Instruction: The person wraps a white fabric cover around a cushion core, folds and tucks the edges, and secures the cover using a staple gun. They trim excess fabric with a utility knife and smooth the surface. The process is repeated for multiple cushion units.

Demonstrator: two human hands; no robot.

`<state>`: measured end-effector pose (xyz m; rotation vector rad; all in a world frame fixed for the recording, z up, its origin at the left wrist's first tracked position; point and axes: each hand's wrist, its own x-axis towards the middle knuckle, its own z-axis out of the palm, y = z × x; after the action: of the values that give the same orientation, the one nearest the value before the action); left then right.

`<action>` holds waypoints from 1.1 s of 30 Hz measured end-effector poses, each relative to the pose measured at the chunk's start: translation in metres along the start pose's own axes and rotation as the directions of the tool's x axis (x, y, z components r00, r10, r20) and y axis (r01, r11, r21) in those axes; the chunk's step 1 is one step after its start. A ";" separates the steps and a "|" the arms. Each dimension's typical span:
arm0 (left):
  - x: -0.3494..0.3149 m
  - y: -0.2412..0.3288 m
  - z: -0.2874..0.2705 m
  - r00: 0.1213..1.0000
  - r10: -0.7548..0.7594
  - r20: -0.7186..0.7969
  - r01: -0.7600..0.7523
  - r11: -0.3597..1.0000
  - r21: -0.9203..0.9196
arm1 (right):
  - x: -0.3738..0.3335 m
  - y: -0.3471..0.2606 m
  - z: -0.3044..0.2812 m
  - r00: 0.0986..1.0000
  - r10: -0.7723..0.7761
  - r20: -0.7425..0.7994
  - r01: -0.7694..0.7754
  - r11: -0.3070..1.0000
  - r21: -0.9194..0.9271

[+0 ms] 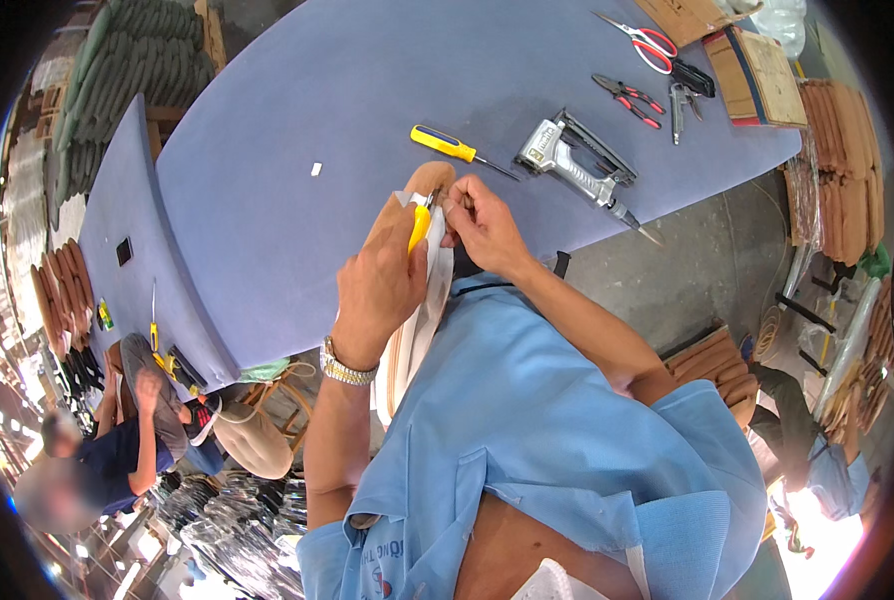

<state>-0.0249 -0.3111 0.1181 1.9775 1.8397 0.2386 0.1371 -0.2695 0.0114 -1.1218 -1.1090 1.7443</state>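
Observation:
A long tan padded piece (391,372) with a pale underside stands on edge against my body at the table's near side. My left hand (379,285) is closed around a yellow-handled tool (420,228), whose tip is at the far end of the padded piece. The tool's kind is hard to make out. Beside that tip, my right hand (485,228) pinches at the padded piece's edge with thumb and fingers; whatever lies between them is hidden. Just beyond my hands, a yellow-handled screwdriver (445,144) lies on the blue-grey table (297,90).
To the right lie a silver staple gun (572,162), red-handled pliers (629,98), scissors (651,46) and an air gun (681,105). A box (757,78) sits at the table's right end. Another person (117,450) sits at lower left. Tan pads (842,150) are stacked at right.

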 end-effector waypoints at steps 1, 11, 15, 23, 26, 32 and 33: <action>0.002 0.001 -0.001 1.000 -0.006 0.011 0.005 1.000 0.005 | 0.001 0.000 -0.001 1.000 -0.001 0.001 0.001 1.000 -0.005; 0.007 0.009 0.004 1.000 -0.010 0.011 0.009 0.996 0.088 | 0.006 0.010 -0.007 1.000 0.003 -0.013 -0.003 1.000 0.005; 0.003 0.011 0.005 0.999 -0.018 0.041 0.012 0.991 0.135 | 0.004 0.006 -0.006 0.999 0.045 -0.016 -0.045 0.999 0.000; -0.015 0.005 0.008 0.999 -0.031 0.028 0.029 0.999 0.039 | 0.001 0.006 -0.006 0.999 0.032 0.028 -0.036 0.990 0.139; -0.022 0.002 0.012 0.998 -0.050 -0.050 0.045 0.994 -0.103 | -0.003 0.004 -0.012 0.994 0.078 0.072 -0.096 0.950 0.298; -0.035 -0.010 0.018 0.987 -0.090 -0.132 0.043 0.945 -0.323 | 0.005 0.003 -0.056 0.993 0.119 -0.025 -0.103 0.932 0.347; -0.036 -0.014 0.018 0.984 -0.121 -0.133 0.058 0.914 -0.402 | 0.010 0.005 -0.063 0.993 0.089 -0.083 -0.070 0.976 0.207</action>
<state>-0.0337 -0.3498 0.1021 1.6268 1.7961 0.6977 0.1920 -0.2458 -0.0110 -1.1203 -0.8188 1.8035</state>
